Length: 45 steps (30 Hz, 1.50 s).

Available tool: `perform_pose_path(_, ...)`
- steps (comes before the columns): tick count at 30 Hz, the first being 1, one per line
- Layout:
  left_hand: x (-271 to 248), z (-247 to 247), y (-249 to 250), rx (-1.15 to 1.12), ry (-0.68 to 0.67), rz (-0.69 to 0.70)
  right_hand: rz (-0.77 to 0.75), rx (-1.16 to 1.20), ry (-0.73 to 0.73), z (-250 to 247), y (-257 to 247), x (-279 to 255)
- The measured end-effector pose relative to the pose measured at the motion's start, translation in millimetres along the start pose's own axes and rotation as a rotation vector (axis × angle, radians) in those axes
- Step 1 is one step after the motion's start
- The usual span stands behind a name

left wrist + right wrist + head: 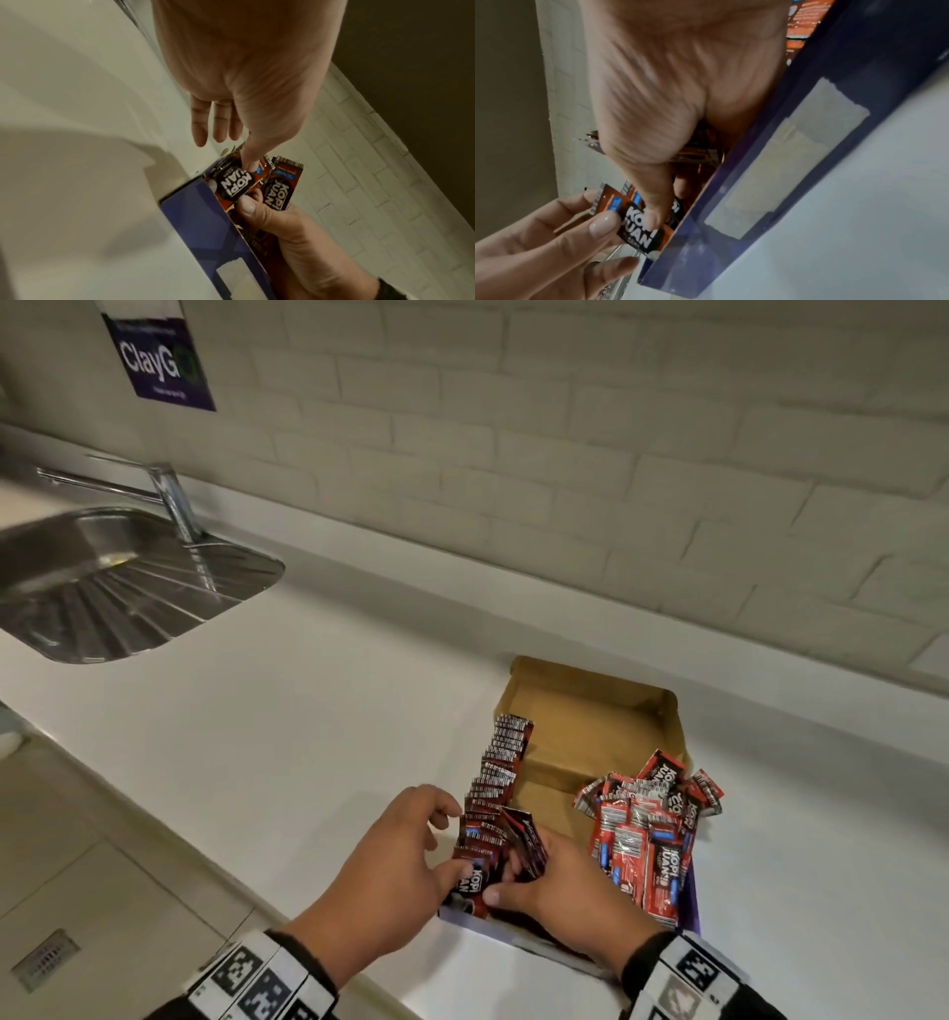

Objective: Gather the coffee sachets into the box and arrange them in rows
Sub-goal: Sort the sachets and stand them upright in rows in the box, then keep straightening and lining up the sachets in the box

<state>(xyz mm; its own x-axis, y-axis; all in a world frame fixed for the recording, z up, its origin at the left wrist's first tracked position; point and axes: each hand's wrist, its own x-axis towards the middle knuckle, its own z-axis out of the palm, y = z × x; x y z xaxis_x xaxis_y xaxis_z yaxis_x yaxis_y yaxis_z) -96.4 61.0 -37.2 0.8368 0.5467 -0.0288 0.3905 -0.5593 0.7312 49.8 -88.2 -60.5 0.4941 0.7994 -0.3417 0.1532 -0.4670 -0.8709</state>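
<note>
Both hands pinch red-and-black "KOPI JUAN" sachets [485, 819] standing in the box's [590, 711] left row.

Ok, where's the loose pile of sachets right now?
In the head view, the loose pile of sachets lies in the box, against its right wall, across a bare gap from the upright row.

- A white, smooth countertop [318, 711] runs from the lower left of the head view to the right edge, below a pale brick-pattern wall.
- A stainless steel sink [118, 588] is set into it at upper left.
- An open brown cardboard box with dark blue outer walls [590, 706] sits on it at lower centre-right.
</note>
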Motion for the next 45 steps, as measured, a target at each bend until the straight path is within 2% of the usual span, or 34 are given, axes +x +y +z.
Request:
perform_pose_path(4,-0.1,7.3,-9.7,-0.014,-0.132,-0.078,-0.006,0.027,-0.046,3.7,0.7,3.5)
perform_pose_path(9,-3.8,6.2,-2.2,0.055,-0.276,-0.012,-0.001,0.065,-0.068,8.9,2.6,9.6)
perform_pose_path(13,-6.5,9.4,2.2,0.063,-0.324,-0.027,-0.026,0.059,-0.057,10.9,2.6,12.7)
perform_pose_path(23,-4.6,12.8,-2.4,0.076,-0.338,-0.071,-0.025,0.063,-0.068,11.4,9.8,14.0)
perform_pose_path(31,-2.2,8.9,-17.0,-0.045,-0.405,-0.156,-0.017,0.064,-0.062,-2.5,8.8,6.9)
perform_pose_path(34,0.5,9.3,-21.2,-0.161,-0.37,-0.14,-0.021,0.06,-0.072,-1.0,7.8,6.5)
perform_pose_path(38,1.3,7.0,-7.3,-0.44,-0.256,-0.223,-0.038,0.08,-0.08,2.2,7.1,7.8)
perform_pose_path(45,4.5,10.6,5.4,-0.484,-0.231,-0.207,-0.03,0.099,-0.067,8.3,5.4,12.1)
